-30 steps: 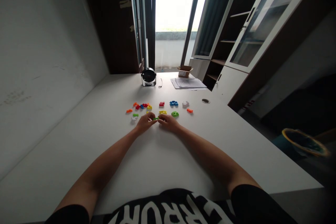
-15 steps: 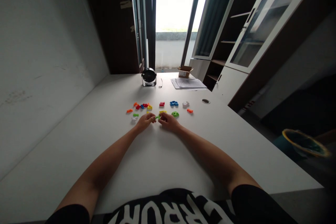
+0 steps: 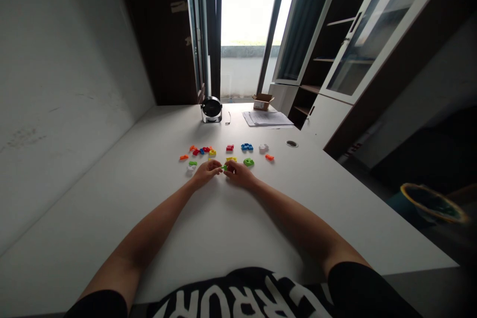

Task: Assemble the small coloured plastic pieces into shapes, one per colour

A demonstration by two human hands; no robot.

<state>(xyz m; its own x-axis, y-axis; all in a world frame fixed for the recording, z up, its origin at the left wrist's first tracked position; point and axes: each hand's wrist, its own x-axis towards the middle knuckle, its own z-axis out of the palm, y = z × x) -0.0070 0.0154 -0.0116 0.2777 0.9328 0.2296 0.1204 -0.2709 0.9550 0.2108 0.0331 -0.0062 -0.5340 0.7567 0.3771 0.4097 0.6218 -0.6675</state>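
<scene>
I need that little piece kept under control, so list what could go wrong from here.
The small green plastic piece is pinched between the left hand and the right hand, so it could slip onto the white desk and get lost among the other coloured pieces. The right hand also sits close to a yellow piece and a chunky green piece, and might knock them.

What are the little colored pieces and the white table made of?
The small green piece and the blue piece look like molded plastic: bright, even color and a slight shine. The white tabletop looks like smooth laminate with a soft sheen, though paint could look the same.
</scene>
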